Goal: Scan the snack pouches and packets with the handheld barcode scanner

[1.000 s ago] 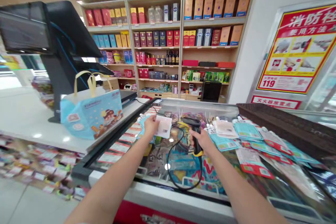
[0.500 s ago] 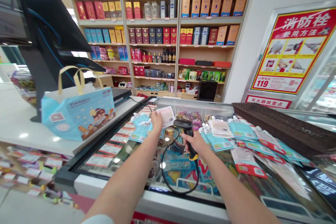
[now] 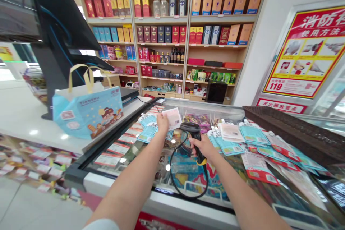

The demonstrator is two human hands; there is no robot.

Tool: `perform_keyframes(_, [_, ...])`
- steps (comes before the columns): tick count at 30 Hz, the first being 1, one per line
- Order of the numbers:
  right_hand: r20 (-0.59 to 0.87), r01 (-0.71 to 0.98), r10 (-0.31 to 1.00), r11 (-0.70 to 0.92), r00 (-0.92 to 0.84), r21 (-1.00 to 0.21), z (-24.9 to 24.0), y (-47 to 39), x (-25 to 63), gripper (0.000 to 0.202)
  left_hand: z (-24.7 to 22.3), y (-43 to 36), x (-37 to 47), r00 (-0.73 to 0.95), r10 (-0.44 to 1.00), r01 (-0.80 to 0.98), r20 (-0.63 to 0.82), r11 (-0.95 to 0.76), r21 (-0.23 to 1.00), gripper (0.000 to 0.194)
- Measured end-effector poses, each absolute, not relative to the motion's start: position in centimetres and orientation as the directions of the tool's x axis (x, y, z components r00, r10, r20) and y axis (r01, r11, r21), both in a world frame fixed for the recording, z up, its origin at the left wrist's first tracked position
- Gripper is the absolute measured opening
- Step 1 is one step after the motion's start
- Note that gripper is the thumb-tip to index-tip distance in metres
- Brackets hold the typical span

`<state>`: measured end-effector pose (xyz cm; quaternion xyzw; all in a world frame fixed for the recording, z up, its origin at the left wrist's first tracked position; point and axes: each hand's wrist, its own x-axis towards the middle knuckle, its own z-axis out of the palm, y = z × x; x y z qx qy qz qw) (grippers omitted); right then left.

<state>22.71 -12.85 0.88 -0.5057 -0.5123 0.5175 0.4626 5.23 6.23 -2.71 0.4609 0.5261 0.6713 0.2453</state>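
Note:
My left hand [image 3: 163,124] grips a pale pink packet [image 3: 173,118] by its left edge, its barcode side facing up toward me. In my right hand [image 3: 202,146] is a black and yellow barcode scanner [image 3: 191,127], its head close to the packet's right side. A black cable [image 3: 172,176] loops down from the scanner's handle. Beneath my left hand lie several blue pouches [image 3: 147,132] on the glass freezer top [image 3: 129,167]. More blue pouches [image 3: 252,133], another pale pink packet [image 3: 231,131] and red and white packets [image 3: 259,168] are heaped right of my right hand.
A blue paper bag [image 3: 88,113] with yellow handles stands on the white counter [image 3: 27,122] at left, before a black register screen [image 3: 64,14]. A brown woven tray [image 3: 293,134] sits at far right. Shelves of boxes [image 3: 161,34] line the back wall.
The view has turned slightly left, so everything sits a little further right. Both hands keep their hold on the packet and the scanner, with hardly any other movement.

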Motion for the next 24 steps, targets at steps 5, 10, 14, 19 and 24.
perform_keyframes(5, [-0.058, 0.033, 0.997, -0.056, -0.05, -0.998, 1.1, -12.7, 22.6, 0.031, -2.9, 6.3, 5.6, -0.462, 0.821, 0.13, 0.335, -0.311, 0.942, 0.01])
perform_keyframes(10, [-0.025, -0.097, 1.0, -0.025, -0.001, -0.995, 2.0, -12.8, 24.1, 0.032, -2.7, 5.8, 8.4, -0.398, 0.866, 0.1, 0.303, -0.287, 0.953, 0.014])
perform_keyframes(14, [0.019, -0.148, 0.996, 0.032, 0.088, -0.988, 3.1, -14.1, 27.4, 0.034, -2.2, 4.5, 13.6, -0.262, 0.922, 0.138, 0.286, -0.257, 0.956, 0.014])
perform_keyframes(19, [0.07, -0.114, 0.964, 0.102, 0.256, -0.988, 4.3, -16.8, 32.4, 0.032, -0.9, 2.2, 22.0, -0.102, 0.966, 0.203, 0.237, -0.213, 0.956, 0.013])
perform_keyframes(24, [0.077, -0.128, 0.919, 0.136, 0.387, -0.982, 5.2, -19.5, 36.4, 0.032, 1.0, 0.3, 28.7, 0.033, 0.961, 0.357, 0.273, -0.267, 0.895, 0.017])
